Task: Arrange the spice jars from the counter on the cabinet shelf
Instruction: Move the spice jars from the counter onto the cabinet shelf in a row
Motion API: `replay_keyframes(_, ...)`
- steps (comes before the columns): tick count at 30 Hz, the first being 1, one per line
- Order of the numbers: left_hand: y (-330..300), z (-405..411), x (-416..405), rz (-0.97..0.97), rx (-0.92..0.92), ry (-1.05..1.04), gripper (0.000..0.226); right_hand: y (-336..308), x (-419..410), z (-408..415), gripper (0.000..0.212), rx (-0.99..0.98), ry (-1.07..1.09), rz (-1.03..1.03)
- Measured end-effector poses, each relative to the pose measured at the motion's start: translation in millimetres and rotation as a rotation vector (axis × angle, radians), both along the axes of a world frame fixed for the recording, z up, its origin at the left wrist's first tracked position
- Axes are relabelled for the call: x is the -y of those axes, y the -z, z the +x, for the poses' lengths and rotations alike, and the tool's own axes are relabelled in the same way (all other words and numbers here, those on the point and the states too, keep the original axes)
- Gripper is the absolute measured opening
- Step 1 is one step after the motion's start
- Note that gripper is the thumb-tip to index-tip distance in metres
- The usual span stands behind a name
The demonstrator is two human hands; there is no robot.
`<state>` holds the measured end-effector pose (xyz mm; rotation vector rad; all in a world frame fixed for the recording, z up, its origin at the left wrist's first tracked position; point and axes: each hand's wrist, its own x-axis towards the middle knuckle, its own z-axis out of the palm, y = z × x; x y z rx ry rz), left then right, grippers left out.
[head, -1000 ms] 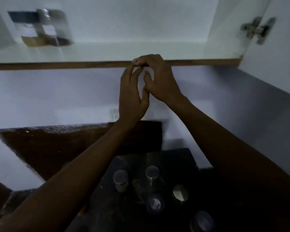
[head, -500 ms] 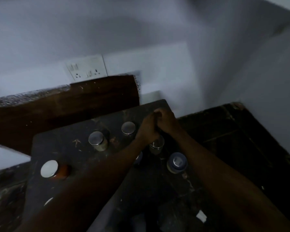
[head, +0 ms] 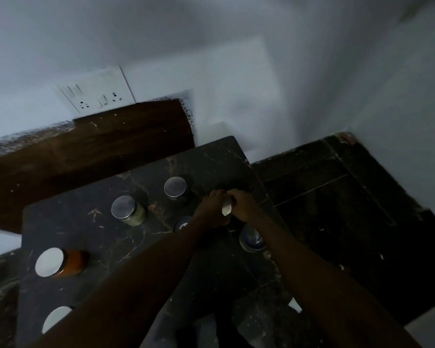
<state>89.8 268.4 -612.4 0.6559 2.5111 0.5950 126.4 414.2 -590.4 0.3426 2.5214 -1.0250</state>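
Observation:
Several spice jars with silver lids stand on a dark marble counter (head: 91, 229). One has pale green contents (head: 128, 210), one stands further back (head: 175, 188), and an orange one (head: 60, 263) sits at the left. A blue-lidded jar (head: 251, 238) stands by my right wrist; another blue lid (head: 182, 225) peeks out beside my left forearm. My left hand (head: 210, 209) and my right hand (head: 244, 205) meet around a small pale jar (head: 227, 207) and both grip it just above the counter. The cabinet shelf is out of view.
A brown wooden board (head: 86, 151) leans against the white wall behind the counter, below a socket plate (head: 96, 92). To the right lies a lower dark surface (head: 337, 197). A silver lid (head: 57, 318) shows at the counter's near left.
My view dropped from the cabinet shelf down to the counter. Both hands came down from the shelf edge and closed around a small jar among the others.

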Motion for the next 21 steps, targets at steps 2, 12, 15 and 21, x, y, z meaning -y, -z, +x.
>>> replay_keyframes(2, -13.1, -8.5, 6.8, 0.054, 0.011, -0.030, 0.099, -7.9, 12.0, -6.6, 0.036, -0.033, 0.071, -0.049)
replay_keyframes(12, -149.4, -69.4, 71.2, 0.575, -0.128, -0.079, 0.081, -165.1, 16.5, -44.5, 0.043, -0.359, -0.060, -0.118)
replay_keyframes(15, -217.9, -74.1, 95.1, 0.707, -0.226, -0.095, 0.076, -224.9, 35.8, -55.9, 0.050, -0.519, -0.162, -0.156)
replay_keyframes(21, -346.7, -66.1, 153.3, 0.865, -0.446, -0.093, 0.073, -347.3, 82.3, -63.2, 0.054, -0.788, -0.311, -0.254)
